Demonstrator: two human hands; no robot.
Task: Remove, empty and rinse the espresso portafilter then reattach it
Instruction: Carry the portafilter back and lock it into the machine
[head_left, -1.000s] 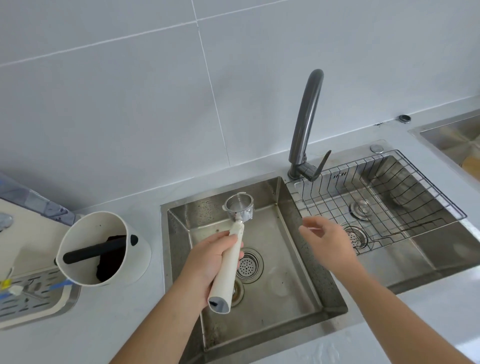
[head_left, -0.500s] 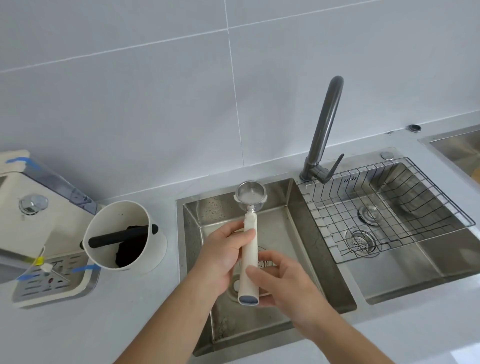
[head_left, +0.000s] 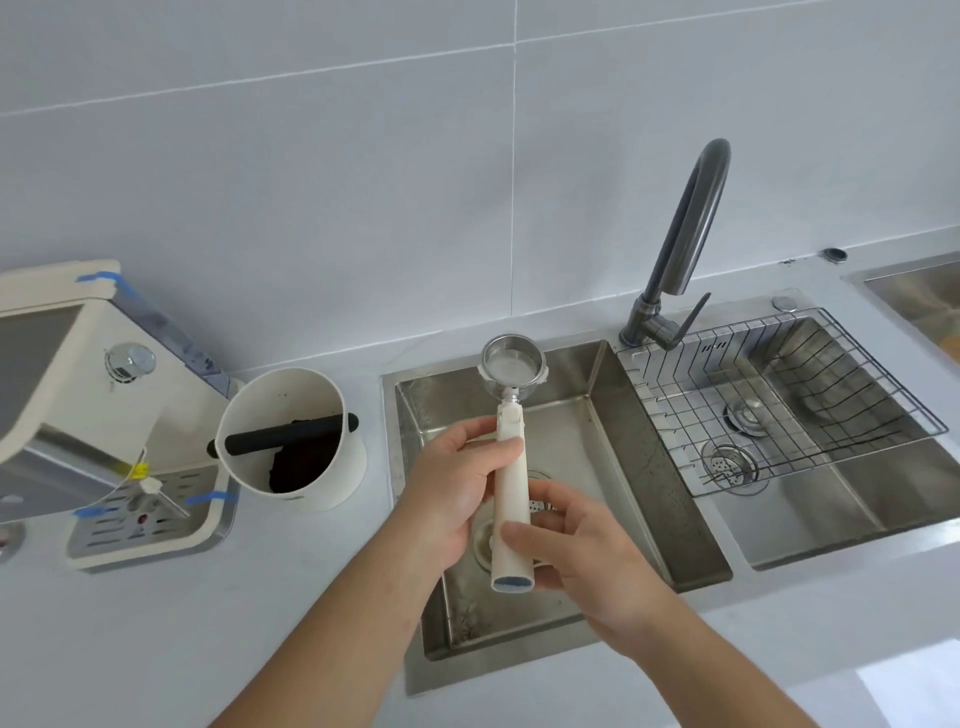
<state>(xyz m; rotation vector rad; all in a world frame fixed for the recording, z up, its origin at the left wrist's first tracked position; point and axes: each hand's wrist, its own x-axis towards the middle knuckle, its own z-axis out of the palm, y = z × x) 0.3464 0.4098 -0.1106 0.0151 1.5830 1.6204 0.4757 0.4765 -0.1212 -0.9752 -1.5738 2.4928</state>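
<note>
At the centre of the frame the portafilter (head_left: 511, 467) is held over the left sink basin (head_left: 618, 467), its cream handle running down toward the lower middle and its steel basket head at the upper end, near the basin's back wall. The basket looks pale and clear of grounds, though whether it is wet cannot be told.

The left hand (head_left: 457, 499) wraps the upper half of the handle, fingers curled and pressed around it with the thumb on top. The right hand (head_left: 576, 551) closes on the lower end, thumb laid across the front and fingers behind, so both hands grip the same handle.

It is probably a stiff, hard piece with most of its weight in the metal head, so it will tend to tip forward. The handle is the natural place to hold it. Its smooth finish may be slippery if wet, so a full wrap would suit better than a fingertip pinch. The steel lugs at the head are likely to knock hard against the basin if it drops.

To the left stands the white knock box (head_left: 291, 441) with dark grounds inside, and at the far left the espresso machine (head_left: 78, 374). The faucet (head_left: 680, 244) stands upper right, with no water seen running.
</note>
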